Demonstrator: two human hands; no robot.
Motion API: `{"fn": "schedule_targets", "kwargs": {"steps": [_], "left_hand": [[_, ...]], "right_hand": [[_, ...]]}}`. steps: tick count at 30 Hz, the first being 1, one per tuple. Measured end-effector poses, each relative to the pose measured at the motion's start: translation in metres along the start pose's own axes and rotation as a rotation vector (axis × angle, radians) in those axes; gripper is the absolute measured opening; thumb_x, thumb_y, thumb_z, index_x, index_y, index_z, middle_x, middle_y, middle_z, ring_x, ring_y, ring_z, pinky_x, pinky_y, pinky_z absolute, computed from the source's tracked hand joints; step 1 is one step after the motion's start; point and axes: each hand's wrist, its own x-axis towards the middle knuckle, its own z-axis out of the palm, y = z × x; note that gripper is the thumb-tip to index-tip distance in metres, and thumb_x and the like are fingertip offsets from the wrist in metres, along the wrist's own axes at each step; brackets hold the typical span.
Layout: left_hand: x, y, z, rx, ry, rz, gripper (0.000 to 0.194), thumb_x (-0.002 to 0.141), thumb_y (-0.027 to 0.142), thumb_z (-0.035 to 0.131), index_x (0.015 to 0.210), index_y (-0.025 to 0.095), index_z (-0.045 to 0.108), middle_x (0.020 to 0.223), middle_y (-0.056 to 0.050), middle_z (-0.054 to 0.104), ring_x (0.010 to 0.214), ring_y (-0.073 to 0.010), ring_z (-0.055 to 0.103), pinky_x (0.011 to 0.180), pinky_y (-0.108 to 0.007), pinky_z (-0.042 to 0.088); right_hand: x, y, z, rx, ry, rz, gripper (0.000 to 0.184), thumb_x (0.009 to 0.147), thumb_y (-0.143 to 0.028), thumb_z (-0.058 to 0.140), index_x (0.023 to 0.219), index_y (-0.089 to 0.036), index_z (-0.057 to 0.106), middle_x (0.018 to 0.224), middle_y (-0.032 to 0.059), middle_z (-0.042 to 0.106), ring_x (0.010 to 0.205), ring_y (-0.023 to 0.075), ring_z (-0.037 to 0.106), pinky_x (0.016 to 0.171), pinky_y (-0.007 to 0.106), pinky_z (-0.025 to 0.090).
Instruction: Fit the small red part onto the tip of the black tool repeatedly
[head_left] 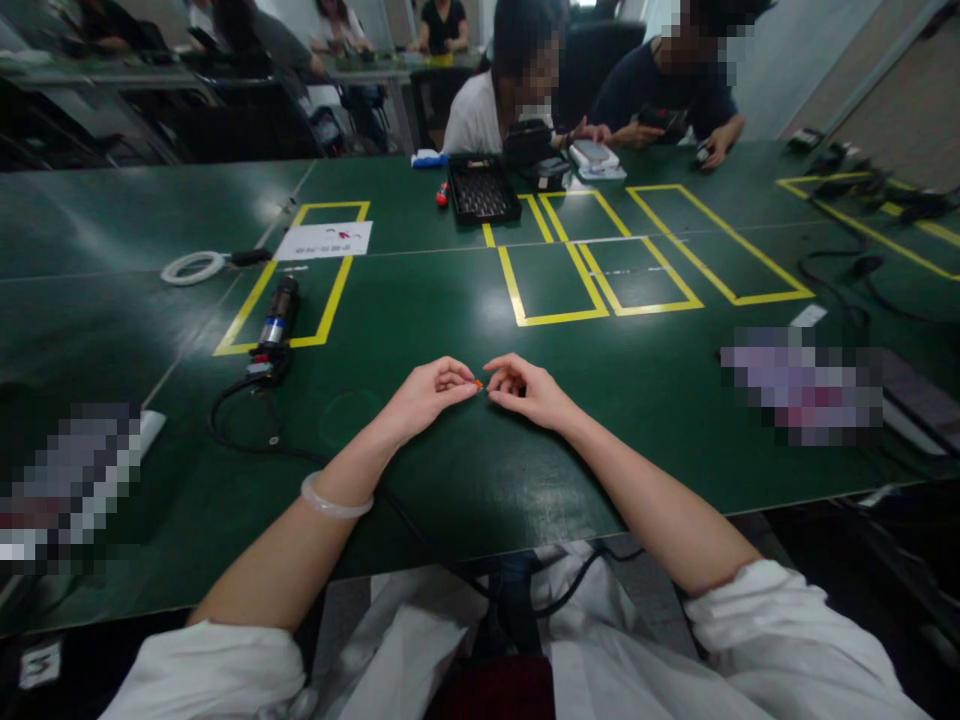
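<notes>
My left hand point(433, 392) and my right hand point(523, 390) meet over the green table point(465, 470), fingertips almost touching. Both pinch a tiny orange part point(478, 384) between them. The fingers of each hand are curled into a pinch. A pale bangle sits on my left wrist. The part is too small to name.
An electric screwdriver point(274, 328) with a black cable lies left inside a yellow-taped box. A white paper point(325, 240) and a white tape roll point(192, 267) lie behind it. A black tray point(482, 190) stands at the far side, where two people sit. Blurred items lie at both table ends.
</notes>
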Motion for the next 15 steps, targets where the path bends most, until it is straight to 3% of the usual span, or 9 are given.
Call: {"fn": "schedule_targets", "kwargs": {"steps": [4,8,12,15], "left_hand": [[-0.0012,-0.0034,0.0034,-0.019,-0.065,-0.019,0.039,0.074,0.045,0.076,0.095,0.013,0.065,0.095,-0.009,0.071,0.089,-0.0197,0.066,0.086,-0.035,0.049],[0.0003,-0.0069,0.0072,0.013,-0.051,-0.001,0.037,0.082,0.047,0.066,0.096,0.013,0.062,0.085,-0.006,0.068,0.081,-0.0178,0.064,0.076,-0.031,0.048],[0.0009,-0.0079,0.0074,0.049,-0.048,0.013,0.036,0.089,0.048,0.057,0.096,0.013,0.062,0.084,-0.007,0.067,0.08,-0.0173,0.064,0.073,-0.03,0.047],[0.0001,-0.0073,0.0069,0.039,-0.043,0.012,0.036,0.088,0.047,0.059,0.098,0.013,0.062,0.084,-0.007,0.067,0.082,-0.0175,0.064,0.077,-0.031,0.048]], "right_hand": [[-0.0001,-0.0015,0.003,0.024,-0.065,-0.018,0.035,0.082,-0.03,0.07,0.113,-0.019,0.058,0.091,0.0016,0.067,0.066,0.0104,0.055,0.059,0.023,0.044],[-0.0003,-0.0028,0.0038,-0.011,-0.028,-0.016,0.021,0.085,-0.031,0.067,0.1,-0.018,0.061,0.079,-0.0003,0.063,0.065,0.0105,0.053,0.059,0.023,0.042],[-0.0003,-0.0032,0.0027,-0.011,-0.012,0.024,0.022,0.084,-0.032,0.069,0.097,-0.018,0.059,0.073,-0.0027,0.059,0.062,0.01,0.052,0.058,0.023,0.041],[-0.0001,-0.0021,0.0021,-0.005,0.01,0.049,0.023,0.083,-0.035,0.069,0.094,-0.018,0.057,0.072,-0.0029,0.058,0.061,0.0099,0.052,0.058,0.023,0.04]]}}
